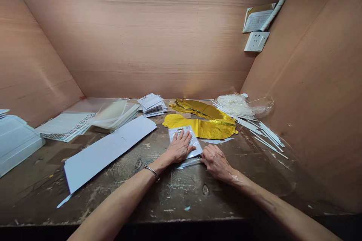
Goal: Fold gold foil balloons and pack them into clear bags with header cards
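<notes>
A flat clear plastic packet (194,135) with a white printed card inside lies on the worn brown table. My left hand (180,147) rests flat on it, fingers stretched out and slightly spread. At the packet's lower right corner, my right hand (216,161) has its fingers curled and pressed together on the edge. A clear plastic flap (189,163) extends from the near end of the packet. Right behind it lies a shiny gold foil balloon (216,130), flat, with more folded gold foil (195,107) farther back.
To the left lie a long white card stack (110,154), clear plastic sleeves (113,115), printed sheets (68,124) and a translucent box (18,143). Small printed cards (152,103) are piled at the back. White sticks (268,135) lie right. Wooden panels enclose the table; a socket (256,41) is mounted there.
</notes>
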Demonstrator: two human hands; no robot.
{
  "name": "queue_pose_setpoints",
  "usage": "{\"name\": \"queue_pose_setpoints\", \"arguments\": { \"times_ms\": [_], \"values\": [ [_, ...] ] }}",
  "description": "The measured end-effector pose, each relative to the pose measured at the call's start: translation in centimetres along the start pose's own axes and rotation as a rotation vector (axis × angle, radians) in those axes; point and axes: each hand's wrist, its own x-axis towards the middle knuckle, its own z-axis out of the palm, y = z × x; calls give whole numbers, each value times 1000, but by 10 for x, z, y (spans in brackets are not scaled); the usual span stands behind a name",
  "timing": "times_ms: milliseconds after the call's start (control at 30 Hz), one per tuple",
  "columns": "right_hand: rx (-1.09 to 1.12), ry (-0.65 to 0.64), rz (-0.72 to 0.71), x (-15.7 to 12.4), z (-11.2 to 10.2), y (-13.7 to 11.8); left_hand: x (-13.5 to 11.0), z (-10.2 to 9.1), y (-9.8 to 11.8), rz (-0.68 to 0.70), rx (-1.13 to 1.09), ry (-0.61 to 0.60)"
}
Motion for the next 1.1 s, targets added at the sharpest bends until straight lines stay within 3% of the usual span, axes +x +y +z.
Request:
{"name": "queue_pose_setpoints", "arguments": {
  "times_ms": [67,133,233,267,300,367,467,567,667,733,900,1100],
  "values": [
    [152,-1,62,-14,-10,-14,0,1,1,4,11,-4],
    [353,-86,41,-31,-29,-22,-1,1,2,3,18,5],
    [575,-305,-129,-52,-67,2,-2,0,1,17,13,12],
    [554,-261,-61,-56,-78,20,-3,-2,1,28,9,6],
    [469,-136,39,-58,-86,42,-4,-3,0,40,5,-4],
    [133,224,266,-56,-91,85,-7,-7,-2,62,-1,-22],
    [-26,332,293,-46,-73,113,-12,-12,-4,86,-3,-35],
    [-108,292,79,-32,-46,80,-17,-15,1,85,13,14],
    [35,95,-250,-20,-30,31,-24,-20,8,83,7,136],
    [132,-37,-367,-15,-28,14,-34,-26,10,136,-73,160],
    [319,-142,-371,-15,-28,21,-71,-44,5,390,-341,49],
    [367,-135,-408,-14,-21,25,-95,-46,4,375,-338,1]
  ]
}}
